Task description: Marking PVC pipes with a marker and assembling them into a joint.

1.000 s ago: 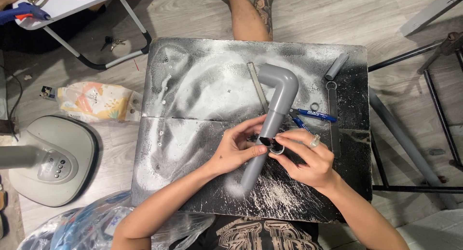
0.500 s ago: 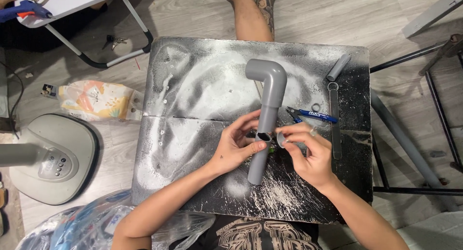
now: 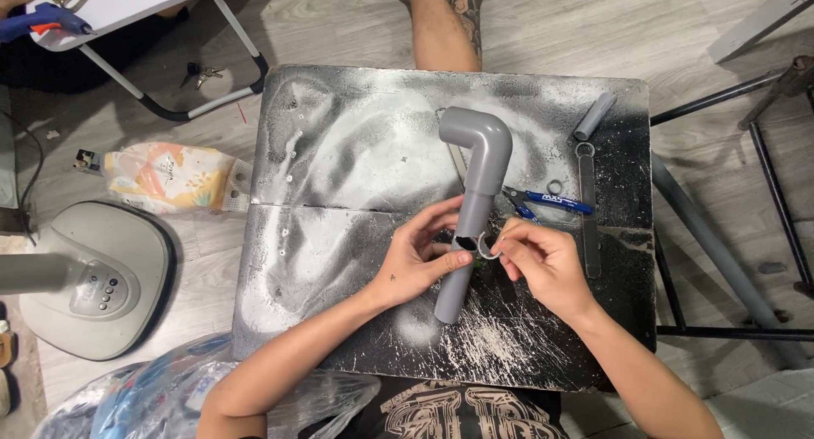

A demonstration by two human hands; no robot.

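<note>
A grey plastic pipe with an elbow at its far end (image 3: 476, 185) lies on a black, paint-dusted work board (image 3: 339, 202). My left hand (image 3: 420, 257) grips the pipe's lower half beside a dark hole in its side. My right hand (image 3: 543, 261) pinches a small pale ring (image 3: 487, 248) against the pipe right at that hole.
Blue-handled pliers (image 3: 551, 203), a short grey tube (image 3: 593, 115), a small ring (image 3: 555, 186) and a flat metal bar (image 3: 588, 210) lie on the board's right side. A fan base (image 3: 93, 278), a wipes pack (image 3: 165, 175), a folding stool (image 3: 127, 7) and a bare leg (image 3: 445, 24) surround it.
The pipe has swung from a slant to nearly upright on the board and slid a little left. Both hands stayed on its middle, the right still at the hole.
</note>
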